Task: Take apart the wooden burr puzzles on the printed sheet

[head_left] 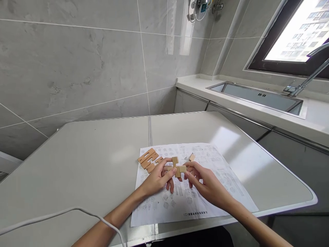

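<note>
Wooden puzzle blocks (177,171), light in colour and joined in a cross-like shape, are held above a printed sheet. My left hand (160,176) pinches the blocks from the left, thumb on the near side. From the right, my right hand (202,176) grips the end of the block that sticks out sideways between thumb and forefinger. Just beyond the right fingers a loose wooden block (191,157) lies on the paper. Flat, darker wooden pieces with cut-outs (148,159) lie beyond my left hand, partly hidden by its fingers.
The large printed sheet (200,202) with small diagrams covers the front middle of a folding table (84,164), which has a seam. A white cable (59,213) crosses over my left forearm. A counter with a sink (254,96) and a faucet (303,84) stands at right.
</note>
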Demonstrator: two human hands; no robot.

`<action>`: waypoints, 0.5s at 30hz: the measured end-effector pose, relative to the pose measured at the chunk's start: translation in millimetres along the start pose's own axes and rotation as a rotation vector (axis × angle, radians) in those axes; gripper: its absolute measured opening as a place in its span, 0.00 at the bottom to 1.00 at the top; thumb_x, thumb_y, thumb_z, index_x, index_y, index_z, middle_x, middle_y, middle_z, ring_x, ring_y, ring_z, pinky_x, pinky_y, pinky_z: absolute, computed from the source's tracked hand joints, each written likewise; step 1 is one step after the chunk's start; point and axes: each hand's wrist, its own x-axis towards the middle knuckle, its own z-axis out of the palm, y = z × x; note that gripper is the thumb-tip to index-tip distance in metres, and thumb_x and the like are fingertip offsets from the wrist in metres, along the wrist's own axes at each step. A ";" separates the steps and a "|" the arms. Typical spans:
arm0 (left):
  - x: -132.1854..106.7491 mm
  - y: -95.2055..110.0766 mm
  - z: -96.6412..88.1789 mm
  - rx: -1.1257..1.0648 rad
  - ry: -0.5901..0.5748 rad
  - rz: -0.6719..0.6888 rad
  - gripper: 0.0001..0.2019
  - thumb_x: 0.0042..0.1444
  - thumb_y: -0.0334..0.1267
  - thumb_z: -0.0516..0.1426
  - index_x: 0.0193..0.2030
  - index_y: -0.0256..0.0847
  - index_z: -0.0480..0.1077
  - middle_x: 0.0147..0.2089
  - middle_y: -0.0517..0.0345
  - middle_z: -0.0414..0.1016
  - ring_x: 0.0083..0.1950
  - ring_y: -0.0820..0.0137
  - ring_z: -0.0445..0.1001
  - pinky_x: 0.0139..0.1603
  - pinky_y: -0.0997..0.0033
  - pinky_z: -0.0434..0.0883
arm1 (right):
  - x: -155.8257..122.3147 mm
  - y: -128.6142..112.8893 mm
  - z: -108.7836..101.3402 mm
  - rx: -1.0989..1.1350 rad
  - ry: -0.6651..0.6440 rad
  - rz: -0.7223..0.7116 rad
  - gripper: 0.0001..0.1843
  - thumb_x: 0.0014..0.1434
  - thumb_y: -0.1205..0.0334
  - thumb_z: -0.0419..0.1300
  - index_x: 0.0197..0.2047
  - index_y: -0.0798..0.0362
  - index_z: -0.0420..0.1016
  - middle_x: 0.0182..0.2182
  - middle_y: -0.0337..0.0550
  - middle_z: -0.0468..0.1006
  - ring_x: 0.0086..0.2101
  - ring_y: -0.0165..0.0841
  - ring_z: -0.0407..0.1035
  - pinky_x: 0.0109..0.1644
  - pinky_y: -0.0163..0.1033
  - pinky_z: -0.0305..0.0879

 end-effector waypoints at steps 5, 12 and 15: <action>0.5 3.9 -2.9 -0.054 -0.064 0.001 0.25 0.71 0.58 0.57 0.60 0.39 0.61 0.35 0.54 0.82 0.22 0.72 0.77 0.26 0.74 0.71 | -0.3 0.8 -0.3 -0.007 0.019 -0.037 0.18 0.76 0.47 0.53 0.59 0.50 0.71 0.37 0.43 0.81 0.30 0.33 0.75 0.39 0.40 0.73; 4.9 7.0 -7.7 -0.107 -0.073 -0.016 0.25 0.72 0.57 0.57 0.62 0.40 0.60 0.37 0.52 0.83 0.22 0.72 0.77 0.26 0.73 0.73 | 10.1 0.2 -3.0 -0.071 0.094 -0.106 0.16 0.75 0.47 0.54 0.52 0.49 0.75 0.33 0.42 0.81 0.28 0.33 0.73 0.33 0.39 0.71; 9.2 8.0 -8.0 -0.102 -0.044 -0.016 0.24 0.71 0.57 0.58 0.62 0.42 0.59 0.40 0.53 0.83 0.21 0.72 0.78 0.23 0.74 0.73 | 17.9 -0.2 -6.0 -0.088 0.127 -0.101 0.17 0.76 0.48 0.53 0.47 0.49 0.76 0.33 0.43 0.82 0.27 0.33 0.72 0.32 0.39 0.69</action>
